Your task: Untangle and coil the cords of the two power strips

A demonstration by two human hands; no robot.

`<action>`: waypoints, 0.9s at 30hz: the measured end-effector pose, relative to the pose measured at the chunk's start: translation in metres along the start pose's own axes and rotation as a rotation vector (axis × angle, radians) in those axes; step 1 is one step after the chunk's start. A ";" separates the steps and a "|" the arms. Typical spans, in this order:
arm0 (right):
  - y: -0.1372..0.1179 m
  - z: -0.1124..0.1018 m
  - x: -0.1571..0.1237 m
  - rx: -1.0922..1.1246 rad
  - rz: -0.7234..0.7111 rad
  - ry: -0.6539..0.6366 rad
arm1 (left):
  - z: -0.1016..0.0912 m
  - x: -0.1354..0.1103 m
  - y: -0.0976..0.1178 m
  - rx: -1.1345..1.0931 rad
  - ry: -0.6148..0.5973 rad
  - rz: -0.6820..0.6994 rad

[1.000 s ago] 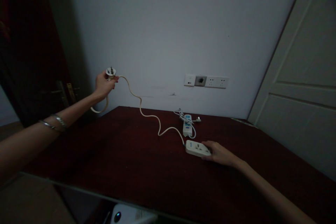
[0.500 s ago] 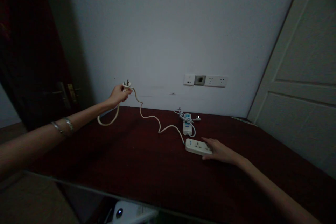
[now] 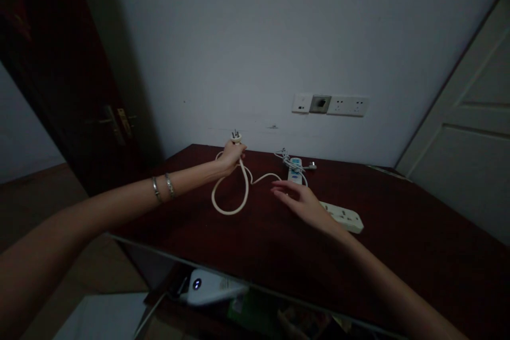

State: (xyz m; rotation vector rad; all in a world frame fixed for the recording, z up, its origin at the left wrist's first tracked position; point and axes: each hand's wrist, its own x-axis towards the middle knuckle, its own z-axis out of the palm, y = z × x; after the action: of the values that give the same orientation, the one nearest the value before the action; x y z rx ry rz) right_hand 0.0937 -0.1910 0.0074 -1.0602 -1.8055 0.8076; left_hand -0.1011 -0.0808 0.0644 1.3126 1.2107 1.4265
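Head view. Dim light, dark red tabletop (image 3: 398,255) against pale wall.

Left hand (image 3: 230,156) raised over far middle of tabletop, fingers clamped on plug (image 3: 236,138), prongs up. Cord (image 3: 229,199) hanging from plug in one loop, resting on tabletop near of that hand, then running right.

Right hand (image 3: 303,203) just right of loop, fingers apart, holding nothing; contact with tabletop not discernible. Power strip (image 3: 346,219) flat on tabletop, just right of that hand, left end hidden behind it.

Second power strip (image 3: 295,168) farther back with bundled cord. Wall sockets (image 3: 330,104) above. Dark door (image 3: 79,90) at left.
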 end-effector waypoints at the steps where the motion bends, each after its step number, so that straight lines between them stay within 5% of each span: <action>1: -0.004 0.011 0.002 0.050 0.005 0.004 | 0.007 -0.006 -0.005 -0.005 -0.019 0.003; 6: -0.004 0.048 0.013 0.274 0.033 -0.029 | 0.031 -0.032 -0.019 -0.034 -0.121 0.029; 11: -0.007 0.051 0.018 0.421 0.072 -0.003 | 0.031 -0.048 -0.018 -0.112 -0.292 0.043; 15: -0.015 0.041 0.017 0.671 0.148 0.064 | 0.020 -0.053 -0.013 -0.175 -0.355 0.070; 20: -0.020 0.023 0.010 0.892 0.155 0.191 | -0.001 -0.057 -0.003 -0.240 -0.241 0.094; 27: -0.023 0.002 0.001 0.995 0.133 0.326 | -0.036 -0.061 0.023 -0.233 -0.223 -0.112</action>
State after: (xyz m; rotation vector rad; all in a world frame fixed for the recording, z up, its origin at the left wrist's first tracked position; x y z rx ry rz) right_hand 0.0835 -0.2006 0.0263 -0.5820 -0.8518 1.3203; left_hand -0.1297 -0.1486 0.0754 1.1879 0.9268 1.2622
